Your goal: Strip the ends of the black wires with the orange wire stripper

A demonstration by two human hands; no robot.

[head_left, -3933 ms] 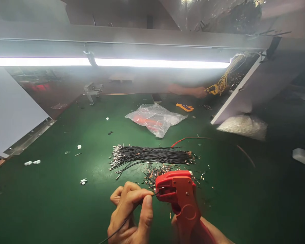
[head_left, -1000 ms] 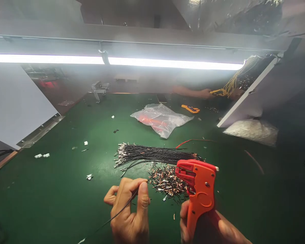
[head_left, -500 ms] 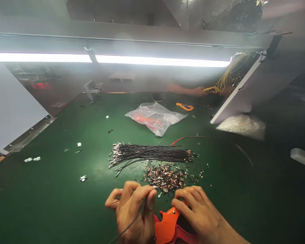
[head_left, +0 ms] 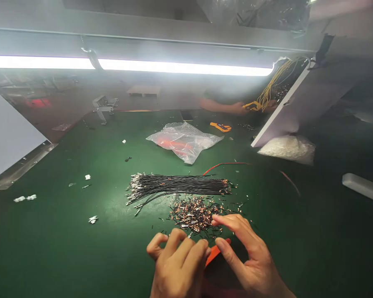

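My left hand (head_left: 182, 263) is closed, its fingers curled down and the fingertips beside the orange body of a wire stripper (head_left: 214, 254). Whatever those fingers pinch is hidden behind them. Open above the stripper is my right hand (head_left: 251, 252), with thumb and fingers apart and nothing seen between them. The stripper's lower part is dim and partly covered by my hands. Just beyond lies a heap of cut wire ends (head_left: 195, 213) with black insulation and copper tips. Behind the heap, a bundle of black wires (head_left: 180, 184) lies crosswise, with metal terminals on its left ends.
A clear plastic bag (head_left: 186, 142) with something red inside lies farther back, near a yellow-orange tool (head_left: 220, 127). Small white connectors (head_left: 93, 219) are scattered at left. At far right, a person's hand holds yellow wires (head_left: 265, 97) near a slanted white panel (head_left: 282, 103).
My right hand has opened and lifted its fingers off the stripper. My left hand has turned over and moved right, towards the stripper; the dark wire seen in it earlier is now hidden.
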